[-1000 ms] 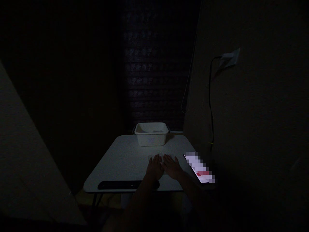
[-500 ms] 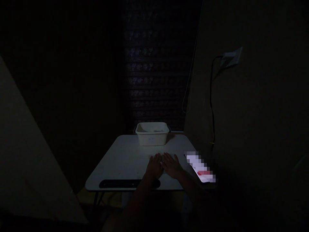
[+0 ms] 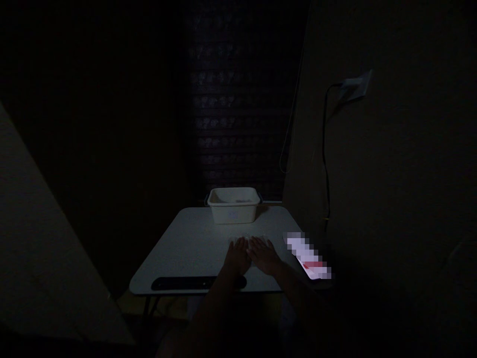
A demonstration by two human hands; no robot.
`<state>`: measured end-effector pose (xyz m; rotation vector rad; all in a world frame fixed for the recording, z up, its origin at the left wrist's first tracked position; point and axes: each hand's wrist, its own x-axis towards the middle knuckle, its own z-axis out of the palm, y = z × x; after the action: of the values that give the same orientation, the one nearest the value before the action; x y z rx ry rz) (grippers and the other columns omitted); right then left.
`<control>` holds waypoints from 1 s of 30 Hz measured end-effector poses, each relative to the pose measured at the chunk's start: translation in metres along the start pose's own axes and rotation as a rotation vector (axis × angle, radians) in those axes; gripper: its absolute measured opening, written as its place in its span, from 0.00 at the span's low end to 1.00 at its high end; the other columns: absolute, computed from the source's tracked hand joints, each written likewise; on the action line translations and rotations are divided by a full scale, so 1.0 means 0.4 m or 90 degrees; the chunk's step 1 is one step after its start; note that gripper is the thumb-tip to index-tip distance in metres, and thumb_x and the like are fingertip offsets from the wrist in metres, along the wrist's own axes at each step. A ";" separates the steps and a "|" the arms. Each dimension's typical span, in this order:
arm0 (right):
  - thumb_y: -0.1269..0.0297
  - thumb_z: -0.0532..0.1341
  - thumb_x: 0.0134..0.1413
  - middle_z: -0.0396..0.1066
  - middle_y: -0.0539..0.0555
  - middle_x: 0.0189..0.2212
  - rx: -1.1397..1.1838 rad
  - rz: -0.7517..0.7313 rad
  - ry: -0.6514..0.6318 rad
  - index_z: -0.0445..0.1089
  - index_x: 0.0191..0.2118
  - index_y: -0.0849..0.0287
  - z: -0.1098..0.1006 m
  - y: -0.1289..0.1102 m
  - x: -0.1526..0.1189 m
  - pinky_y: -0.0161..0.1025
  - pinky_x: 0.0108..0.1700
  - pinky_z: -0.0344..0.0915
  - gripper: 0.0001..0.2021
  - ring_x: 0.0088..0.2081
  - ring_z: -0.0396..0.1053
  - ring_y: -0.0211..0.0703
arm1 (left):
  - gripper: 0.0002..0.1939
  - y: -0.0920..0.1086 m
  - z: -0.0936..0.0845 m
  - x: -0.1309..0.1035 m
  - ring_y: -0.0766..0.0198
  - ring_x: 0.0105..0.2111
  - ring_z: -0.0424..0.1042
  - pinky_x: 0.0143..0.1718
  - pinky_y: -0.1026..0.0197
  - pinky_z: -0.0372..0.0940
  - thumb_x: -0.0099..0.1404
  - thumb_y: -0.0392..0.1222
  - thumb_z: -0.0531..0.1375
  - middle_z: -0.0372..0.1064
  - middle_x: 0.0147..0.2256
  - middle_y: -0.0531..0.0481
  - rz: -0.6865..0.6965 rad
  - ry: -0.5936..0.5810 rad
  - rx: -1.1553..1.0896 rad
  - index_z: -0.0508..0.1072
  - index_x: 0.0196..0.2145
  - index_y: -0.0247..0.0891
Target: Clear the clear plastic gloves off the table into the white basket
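My left hand (image 3: 237,256) lies flat, palm down, near the middle of the white table (image 3: 182,248). Beside it, my right hand (image 3: 264,255) is also flat with its fingers stretched forward, and the two hands almost meet at the thumbs. Under and just beyond the fingertips shows a thin, clear, plastic-looking sheet (image 3: 265,237); most of it is hidden by my hands, and its kind is hard to make out in the dark. Behind the hands stands a white plastic basin (image 3: 234,214) with something pale inside.
A lit phone (image 3: 307,256) lies at the table's right edge, its screen blurred. Along the front edge runs a black slotted strip (image 3: 186,283). A black cable (image 3: 325,154) hangs from a wall socket (image 3: 357,87) at right. Dark blinds (image 3: 219,109) cover the back.
The view has shifted slightly. Both hands stay flat at almost the same spot, and a little more of the clear sheet shows past the fingertips.
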<state>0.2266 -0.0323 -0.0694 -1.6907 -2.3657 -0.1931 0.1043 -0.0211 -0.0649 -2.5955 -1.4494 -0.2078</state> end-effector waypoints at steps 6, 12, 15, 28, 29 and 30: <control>0.56 0.33 0.49 0.44 0.52 0.51 0.005 0.025 0.020 0.44 0.50 0.58 -0.016 0.015 0.000 0.47 0.48 0.36 0.23 0.51 0.39 0.39 | 0.24 -0.010 -0.009 0.000 0.60 0.50 0.40 0.47 0.53 0.40 0.58 0.45 0.34 0.42 0.51 0.44 0.003 0.021 -0.006 0.47 0.49 0.31; 0.58 0.33 0.50 0.47 0.56 0.50 -0.040 0.045 0.044 0.48 0.49 0.61 -0.025 0.042 -0.023 0.49 0.48 0.36 0.23 0.51 0.42 0.41 | 0.26 -0.043 -0.015 -0.010 0.58 0.50 0.40 0.47 0.51 0.38 0.57 0.49 0.33 0.43 0.51 0.43 -0.068 0.040 0.017 0.48 0.49 0.31; 0.57 0.33 0.50 0.47 0.57 0.49 -0.046 0.038 0.029 0.49 0.49 0.61 -0.023 0.049 -0.032 0.51 0.47 0.37 0.23 0.51 0.42 0.41 | 0.26 -0.059 -0.014 -0.016 0.58 0.50 0.40 0.47 0.51 0.38 0.57 0.49 0.34 0.44 0.50 0.43 -0.085 0.013 0.023 0.49 0.49 0.32; 0.61 0.36 0.50 0.47 0.53 0.50 -0.033 0.038 -0.002 0.51 0.47 0.54 -0.019 0.066 -0.028 0.53 0.45 0.40 0.19 0.51 0.41 0.41 | 0.26 -0.064 -0.026 -0.027 0.55 0.50 0.39 0.44 0.45 0.39 0.57 0.48 0.33 0.42 0.51 0.42 -0.115 -0.004 0.028 0.49 0.49 0.32; 0.61 0.36 0.50 0.47 0.53 0.50 -0.027 0.060 0.007 0.51 0.47 0.55 -0.018 0.069 -0.023 0.53 0.45 0.41 0.19 0.51 0.41 0.41 | 0.26 -0.064 -0.027 -0.026 0.56 0.50 0.39 0.44 0.45 0.38 0.57 0.49 0.33 0.41 0.51 0.42 -0.115 0.002 0.027 0.48 0.49 0.32; 0.61 0.36 0.50 0.46 0.53 0.50 -0.021 0.089 0.021 0.50 0.48 0.56 -0.017 0.070 -0.018 0.52 0.46 0.41 0.20 0.51 0.41 0.41 | 0.26 -0.064 -0.029 -0.024 0.56 0.50 0.38 0.45 0.46 0.38 0.57 0.49 0.34 0.41 0.51 0.43 -0.113 0.006 0.025 0.48 0.49 0.33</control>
<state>0.2561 -0.0313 -0.0653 -1.8449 -2.2221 -0.2357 0.0769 -0.0184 -0.0535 -2.4318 -1.6642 -0.2110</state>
